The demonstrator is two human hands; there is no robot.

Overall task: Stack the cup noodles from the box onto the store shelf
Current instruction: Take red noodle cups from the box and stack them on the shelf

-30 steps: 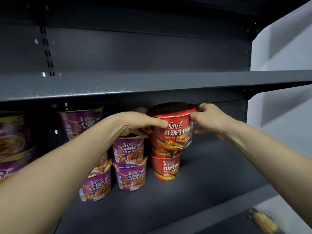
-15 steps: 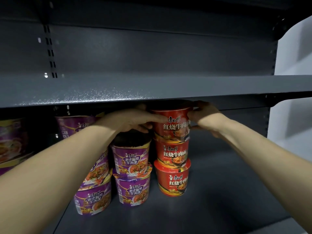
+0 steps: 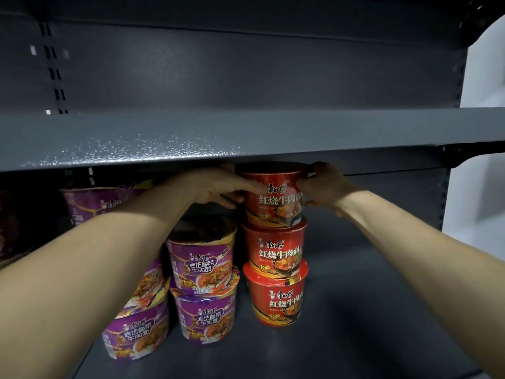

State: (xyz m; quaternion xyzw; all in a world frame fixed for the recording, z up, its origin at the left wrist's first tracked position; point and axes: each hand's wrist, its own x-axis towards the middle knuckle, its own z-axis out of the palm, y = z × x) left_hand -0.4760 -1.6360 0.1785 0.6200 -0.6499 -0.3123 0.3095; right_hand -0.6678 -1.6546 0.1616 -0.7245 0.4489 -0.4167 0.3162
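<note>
A red cup noodle (image 3: 274,198) sits on top of two other red cups (image 3: 276,253), making a stack of three on the dark grey shelf (image 3: 355,310). My left hand (image 3: 218,187) grips the top cup's left side and my right hand (image 3: 319,187) grips its right side. Its lid almost touches the shelf board above (image 3: 246,138). The box is out of view.
Purple cup noodles (image 3: 202,258) stand stacked two high just left of the red stack, with more purple cups (image 3: 136,332) further left under my left forearm. A white wall (image 3: 481,160) bounds the shelf on the right. Bare shelf floor lies right of the red stack.
The top red cup went from held in the air to resting on the red stack, pushed back under the upper shelf. My view has moved closer and lower.
</note>
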